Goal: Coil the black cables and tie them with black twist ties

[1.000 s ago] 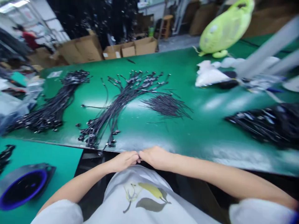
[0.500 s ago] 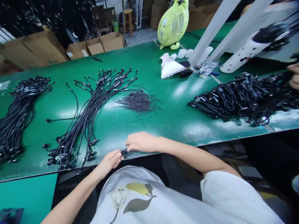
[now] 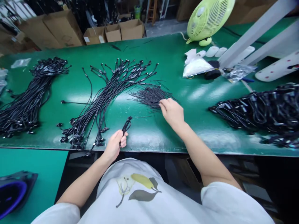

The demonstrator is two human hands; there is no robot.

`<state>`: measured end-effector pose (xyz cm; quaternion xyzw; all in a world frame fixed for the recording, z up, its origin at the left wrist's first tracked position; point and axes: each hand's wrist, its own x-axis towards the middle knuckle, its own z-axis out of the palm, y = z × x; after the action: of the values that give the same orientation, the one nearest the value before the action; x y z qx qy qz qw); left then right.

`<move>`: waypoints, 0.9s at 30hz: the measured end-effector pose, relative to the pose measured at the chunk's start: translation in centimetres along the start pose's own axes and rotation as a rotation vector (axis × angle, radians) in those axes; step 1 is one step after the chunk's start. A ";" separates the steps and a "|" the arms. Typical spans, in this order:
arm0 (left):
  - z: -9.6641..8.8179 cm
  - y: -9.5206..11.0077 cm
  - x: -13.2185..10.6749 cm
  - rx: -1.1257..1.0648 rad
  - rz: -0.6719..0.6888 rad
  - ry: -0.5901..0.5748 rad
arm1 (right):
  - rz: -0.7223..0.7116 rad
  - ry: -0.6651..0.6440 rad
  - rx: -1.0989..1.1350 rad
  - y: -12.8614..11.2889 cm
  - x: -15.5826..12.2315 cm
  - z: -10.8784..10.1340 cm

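Observation:
My left hand (image 3: 116, 143) is closed around a black cable (image 3: 126, 125) folded into a short bundle, whose looped end sticks up past the fingers. At the near right edge of a pile of thin black wire ties (image 3: 151, 95), my right hand (image 3: 173, 112) has its fingertips pinched together, touching the pile. Whether a tie is between those fingers is too small to make out. A spread of loose black cables (image 3: 98, 99) with connectors at both ends lies left of the ties, beyond my left hand.
Another heap of straight cables (image 3: 35, 90) lies at the far left. Folded cable bundles (image 3: 254, 107) are piled on the right. Behind stand a green fan (image 3: 207, 20), a white bag (image 3: 196, 67), slanted white posts (image 3: 254, 32) and a spotted bottle (image 3: 277, 67). Cardboard boxes (image 3: 130, 30) line the far edge.
My right hand has left my left hand and moved forward and right to the wire ties. My left hand has risen slightly with the folded cable. The view has shifted left.

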<state>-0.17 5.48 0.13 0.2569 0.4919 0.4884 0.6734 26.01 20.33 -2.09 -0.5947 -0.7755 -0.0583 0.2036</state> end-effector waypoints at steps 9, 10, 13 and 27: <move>1.1 0.0 -0.5 -0.029 0.043 -0.089 | 0.126 -0.025 0.160 -1.8 -0.9 -1.4; 1.2 0.0 -0.6 -0.032 0.045 -0.090 | 0.097 -0.020 0.294 -2.9 -1.5 -1.7; 1.6 -0.1 -0.7 -0.048 0.038 -0.128 | 0.046 -0.172 0.767 -7.8 -4.2 -2.2; -1.8 0.3 -0.7 0.711 0.359 -0.073 | -0.967 0.114 0.194 -14.0 -6.7 -4.2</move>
<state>-1.93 4.68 -0.04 0.5730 0.5531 0.3883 0.4636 15.18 8.85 1.31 -0.1411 -0.9521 -0.1063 0.2497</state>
